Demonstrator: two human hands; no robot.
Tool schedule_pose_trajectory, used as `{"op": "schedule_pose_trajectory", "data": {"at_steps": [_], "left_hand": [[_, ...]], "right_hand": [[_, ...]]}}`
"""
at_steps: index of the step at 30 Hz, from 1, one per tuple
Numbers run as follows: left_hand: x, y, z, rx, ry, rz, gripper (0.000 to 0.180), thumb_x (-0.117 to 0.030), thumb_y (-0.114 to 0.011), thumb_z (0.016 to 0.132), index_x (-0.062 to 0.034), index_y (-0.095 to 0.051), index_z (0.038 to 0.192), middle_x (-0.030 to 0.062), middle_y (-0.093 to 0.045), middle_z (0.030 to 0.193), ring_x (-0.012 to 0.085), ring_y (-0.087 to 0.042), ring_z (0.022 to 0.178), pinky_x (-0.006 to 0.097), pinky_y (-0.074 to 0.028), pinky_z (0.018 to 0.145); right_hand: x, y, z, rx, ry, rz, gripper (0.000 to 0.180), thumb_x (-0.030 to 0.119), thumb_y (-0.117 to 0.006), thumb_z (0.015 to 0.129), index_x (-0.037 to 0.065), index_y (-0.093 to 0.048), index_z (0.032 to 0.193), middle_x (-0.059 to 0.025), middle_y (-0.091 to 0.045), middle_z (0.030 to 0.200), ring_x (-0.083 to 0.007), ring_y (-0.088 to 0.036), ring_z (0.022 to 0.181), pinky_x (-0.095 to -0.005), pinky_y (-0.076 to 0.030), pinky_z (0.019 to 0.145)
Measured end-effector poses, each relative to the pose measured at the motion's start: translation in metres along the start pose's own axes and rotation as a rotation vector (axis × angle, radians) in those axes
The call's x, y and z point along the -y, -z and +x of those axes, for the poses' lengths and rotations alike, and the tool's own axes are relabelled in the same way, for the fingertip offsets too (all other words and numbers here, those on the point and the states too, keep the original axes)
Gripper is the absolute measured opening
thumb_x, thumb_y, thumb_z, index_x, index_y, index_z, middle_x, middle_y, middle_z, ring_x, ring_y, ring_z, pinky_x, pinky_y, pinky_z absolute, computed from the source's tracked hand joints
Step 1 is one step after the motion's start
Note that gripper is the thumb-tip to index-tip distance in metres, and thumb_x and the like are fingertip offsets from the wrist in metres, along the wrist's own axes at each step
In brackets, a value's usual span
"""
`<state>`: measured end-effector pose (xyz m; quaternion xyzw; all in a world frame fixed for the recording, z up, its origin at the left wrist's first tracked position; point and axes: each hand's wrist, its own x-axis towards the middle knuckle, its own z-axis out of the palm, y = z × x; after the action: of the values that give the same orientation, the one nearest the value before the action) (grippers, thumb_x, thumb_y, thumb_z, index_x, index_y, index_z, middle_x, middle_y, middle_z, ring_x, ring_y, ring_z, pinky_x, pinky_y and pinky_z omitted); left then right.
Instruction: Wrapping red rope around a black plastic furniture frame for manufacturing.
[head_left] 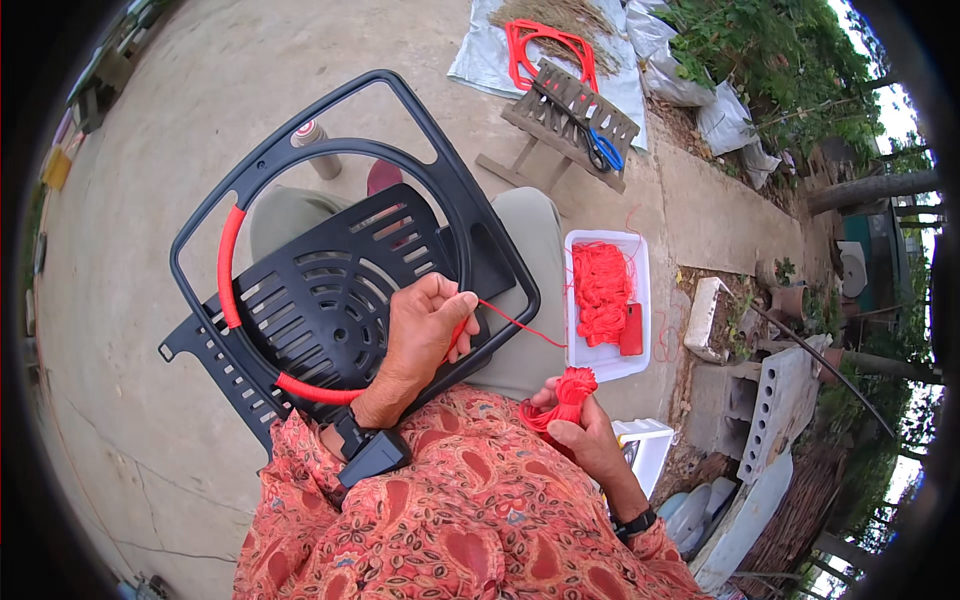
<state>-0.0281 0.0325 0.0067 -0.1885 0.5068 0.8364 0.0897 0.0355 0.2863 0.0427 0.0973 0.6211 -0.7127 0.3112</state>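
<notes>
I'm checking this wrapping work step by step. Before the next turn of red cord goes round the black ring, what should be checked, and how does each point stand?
1. Left hand pins the cord against the black ring: ok, fingers pressed on the rim.
2. Right hand grips the red cord bundle: ok.
3. Cord strand between the hands runs free: ok, no snag visible.
4. Wrapped red section lies without gaps: cannot tell, too small.
5. Black plastic frame rests steady on the lap: cannot tell.
6. Spare cord in the white tray: ok, beside the right knee.
</notes>
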Motion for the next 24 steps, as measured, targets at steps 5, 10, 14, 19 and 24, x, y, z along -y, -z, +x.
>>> {"op": "schedule_pose_trajectory", "data": {"at_steps": [5,10,14,19,24], "left_hand": [[-0.001,0.002,-0.001,-0.042,-0.038,0.06,0.011,-0.006,-0.061,0.09,-0.0046,-0.051,0.085,0.0092,-0.063,0.064,0.0111,-0.054,0.041,0.021,-0.038,0.034],[0.007,-0.006,-0.008,-0.005,-0.111,0.178,0.012,-0.009,-0.061,0.091,-0.0038,-0.052,0.084,0.0057,-0.062,0.063,0.0079,-0.054,0.044,0.02,-0.037,0.035],[0.009,-0.008,-0.011,-0.017,-0.143,0.203,0.014,-0.01,-0.062,0.091,-0.0035,-0.053,0.083,0.0041,-0.061,0.063,0.0069,-0.053,0.045,0.02,-0.037,0.036],[0.025,0.001,-0.01,-0.087,-0.162,0.226,0.014,-0.009,-0.062,0.09,-0.0038,-0.053,0.081,0.0036,-0.061,0.062,0.0066,-0.053,0.044,0.02,-0.037,0.036],[0.024,0.0,-0.012,-0.114,-0.147,0.188,0.013,-0.008,-0.062,0.089,-0.0037,-0.054,0.079,0.0032,-0.06,0.061,0.006,-0.053,0.045,0.02,-0.038,0.037]], "right_hand": [[0.028,-0.005,-0.006,0.018,-0.015,-0.545,0.057,0.037,-0.07,0.086,-0.001,-0.052,0.125,-0.0093,-0.063,0.109,-0.0143,-0.058,0.1,-0.0302,-0.046,0.09],[0.062,-0.038,0.054,-0.096,0.349,-0.513,0.049,0.027,-0.071,0.086,-0.001,-0.052,0.121,-0.0121,-0.067,0.092,-0.0199,-0.066,0.086,-0.032,-0.051,0.077],[0.076,-0.063,0.097,-0.074,0.438,-1.0,0.042,0.023,-0.071,0.084,0.0,-0.049,0.111,-0.0198,-0.066,0.083,-0.0328,-0.068,0.077,-0.0394,-0.052,0.067],[0.06,-0.076,0.117,-0.113,0.479,-1.397,0.036,0.028,-0.07,0.082,0.001,-0.048,0.092,-0.0233,-0.062,0.072,-0.0431,-0.062,0.067,-0.0502,-0.046,0.056],[0.058,-0.074,0.111,-0.124,0.477,-1.354,0.036,0.033,-0.068,0.083,0.0,-0.055,0.085,-0.0239,-0.063,0.073,-0.0433,-0.063,0.068,-0.0506,-0.048,0.058]]}}
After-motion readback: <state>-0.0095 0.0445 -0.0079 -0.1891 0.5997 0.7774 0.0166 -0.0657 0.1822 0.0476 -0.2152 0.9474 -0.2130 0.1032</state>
